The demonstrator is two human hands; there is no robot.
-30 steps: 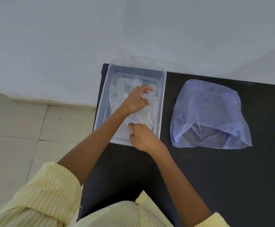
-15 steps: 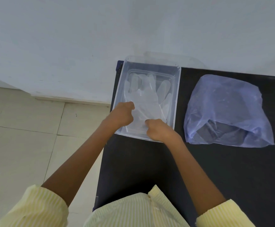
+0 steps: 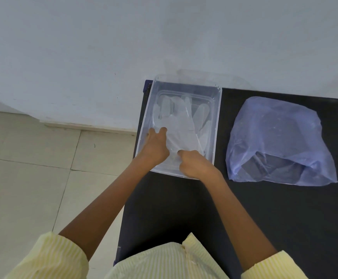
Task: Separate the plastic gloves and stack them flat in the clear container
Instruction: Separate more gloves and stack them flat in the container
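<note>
Both in clear container (image 3: 217,125) on black table (image 3: 285,218): left hand (image 3: 155,148) and right hand (image 3: 194,165) apart, fingers curled, pressing plastic gloves (image 3: 181,125) flat inside; blue bag (image 3: 279,141) right of container.

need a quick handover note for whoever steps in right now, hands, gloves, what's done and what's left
Left hand: inside the clear container, fingers on the top plastic glove near its cuff.
Right hand: at the container's near edge, pinching the same glove's cuff.
Done: several gloves lie flat in the container.
Left: release this glove; the blue plastic bag to the right seems to hold more, count unclear.
</note>
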